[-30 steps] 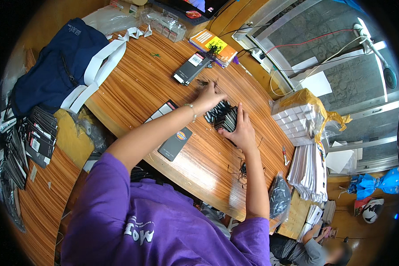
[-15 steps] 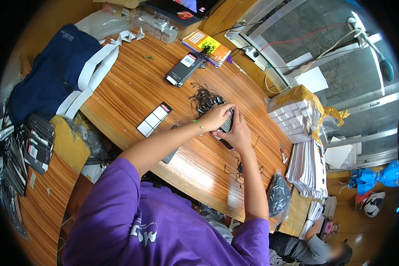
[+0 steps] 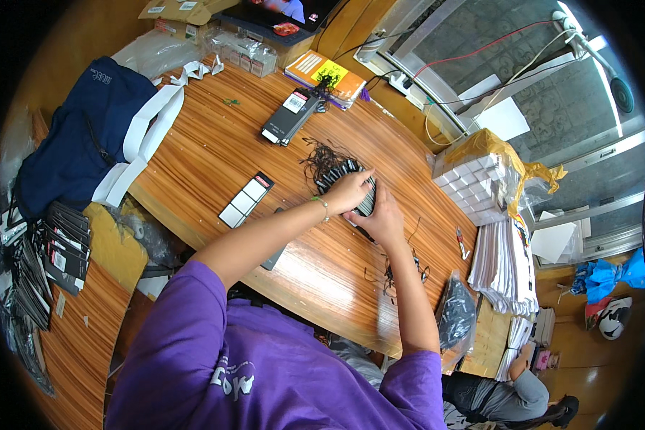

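Observation:
A thick stack of black hang tags (image 3: 368, 203) stands on the wooden table, with a tangle of black strings (image 3: 321, 159) fanning out from its far left end. My left hand (image 3: 348, 192) is closed around the near left side of the stack. Against its right side presses my right hand (image 3: 382, 216), thumb and fingers bent round it. Both hands partly hide the tags. Left of them lies a black-backed strip of white labels (image 3: 246, 200). A dark flat object (image 3: 274, 252) is partly covered by my left forearm.
Another pile of black tags (image 3: 291, 119) lies farther back, beside orange booklets (image 3: 337, 89). At right are wrapped white boxes (image 3: 473, 186), stacked white sheets (image 3: 505, 265) and red-handled snips (image 3: 462, 242). Loose strings (image 3: 398, 274) lie near my right forearm. A navy bag (image 3: 79, 136) sits at left.
The whole view has shifted slightly. Both hands stay on the stack of hang tags, with only small finger movement. The other person at the lower right has changed posture.

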Demonstrator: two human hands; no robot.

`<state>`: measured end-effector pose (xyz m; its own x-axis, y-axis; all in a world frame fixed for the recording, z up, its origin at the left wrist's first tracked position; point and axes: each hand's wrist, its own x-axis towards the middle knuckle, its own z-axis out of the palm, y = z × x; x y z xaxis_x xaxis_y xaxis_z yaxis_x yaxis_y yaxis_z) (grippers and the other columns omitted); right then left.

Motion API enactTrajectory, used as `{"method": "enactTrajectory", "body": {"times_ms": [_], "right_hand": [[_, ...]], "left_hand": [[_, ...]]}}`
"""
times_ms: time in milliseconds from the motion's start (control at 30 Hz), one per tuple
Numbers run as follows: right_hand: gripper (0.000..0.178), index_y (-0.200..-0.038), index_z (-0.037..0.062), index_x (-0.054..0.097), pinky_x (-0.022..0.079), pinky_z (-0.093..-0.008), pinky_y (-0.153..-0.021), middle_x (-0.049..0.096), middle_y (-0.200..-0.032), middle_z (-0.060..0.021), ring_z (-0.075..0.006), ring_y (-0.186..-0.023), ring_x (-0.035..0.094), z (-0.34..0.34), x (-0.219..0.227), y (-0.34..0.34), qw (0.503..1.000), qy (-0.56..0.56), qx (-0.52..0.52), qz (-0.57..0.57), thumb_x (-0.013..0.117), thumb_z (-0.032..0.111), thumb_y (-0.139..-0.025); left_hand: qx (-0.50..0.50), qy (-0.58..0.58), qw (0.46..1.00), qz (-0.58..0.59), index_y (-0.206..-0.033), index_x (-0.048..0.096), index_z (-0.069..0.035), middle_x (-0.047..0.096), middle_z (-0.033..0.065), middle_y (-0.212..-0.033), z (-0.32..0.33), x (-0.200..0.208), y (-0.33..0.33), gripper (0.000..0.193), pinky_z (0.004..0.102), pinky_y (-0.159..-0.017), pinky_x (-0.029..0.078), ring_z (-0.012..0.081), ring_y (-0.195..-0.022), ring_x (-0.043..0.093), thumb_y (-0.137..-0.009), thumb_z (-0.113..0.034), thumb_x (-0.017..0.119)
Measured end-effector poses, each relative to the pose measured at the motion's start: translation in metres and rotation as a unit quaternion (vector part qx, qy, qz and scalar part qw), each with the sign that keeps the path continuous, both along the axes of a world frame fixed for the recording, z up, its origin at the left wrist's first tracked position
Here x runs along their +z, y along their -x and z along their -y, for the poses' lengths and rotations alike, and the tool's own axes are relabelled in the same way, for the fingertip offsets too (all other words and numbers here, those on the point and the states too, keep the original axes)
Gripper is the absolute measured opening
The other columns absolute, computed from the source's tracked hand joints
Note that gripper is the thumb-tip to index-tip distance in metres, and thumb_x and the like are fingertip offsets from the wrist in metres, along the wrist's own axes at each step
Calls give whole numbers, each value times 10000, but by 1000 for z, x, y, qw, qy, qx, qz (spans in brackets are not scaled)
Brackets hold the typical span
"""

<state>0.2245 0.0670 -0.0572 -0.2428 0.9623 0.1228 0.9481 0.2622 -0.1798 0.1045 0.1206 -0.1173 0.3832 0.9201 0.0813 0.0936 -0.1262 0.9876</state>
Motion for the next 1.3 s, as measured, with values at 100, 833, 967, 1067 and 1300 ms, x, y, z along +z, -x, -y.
{"method": "enactTrajectory", "body": {"times_ms": [100,833,967,1067,1300], "right_hand": [[1032,-1301,-64,323,470,-389,-826,494,-1197,-235,-336,-1066,527,0,2,1,1000,11,6,5,776,488,-555],[941,-1291,75,370,485,-408,-766,577,-1067,-211,-349,-961,582,9,8,-19,999,25,-11,-32,783,471,-544],[893,-1291,83,376,482,-407,-771,588,-1064,-205,-336,-959,587,4,9,-20,999,39,-3,-32,773,413,-563],[877,-1292,84,382,473,-401,-788,586,-1076,-208,-333,-962,588,-1,7,-19,998,7,17,-54,769,382,-564],[962,-1318,44,352,441,-397,-865,513,-1161,-196,-344,-1064,505,2,15,-27,997,10,64,-51,821,337,-531]], "left_hand": [[-62,5,997,42,-1373,276,-1,364,216,-1372,8,-1,0,537,322,-1003,334,262,-1262,386,-916,-206,470],[-224,-172,956,-82,-1396,183,-21,292,216,-1392,-12,16,34,1042,350,-1071,256,301,-1312,268,-610,-291,812],[-233,-227,934,-145,-1401,166,-35,258,217,-1408,-9,26,40,1077,369,-1081,242,323,-1331,216,-583,-283,821],[-201,-245,938,-139,-1395,184,-39,251,215,-1411,-12,21,41,1079,384,-1089,230,336,-1333,205,-562,-277,827],[-186,-228,949,-115,-1386,230,-58,282,201,-1396,-14,11,40,1013,390,-1080,244,332,-1318,241,-580,-242,816]]}}
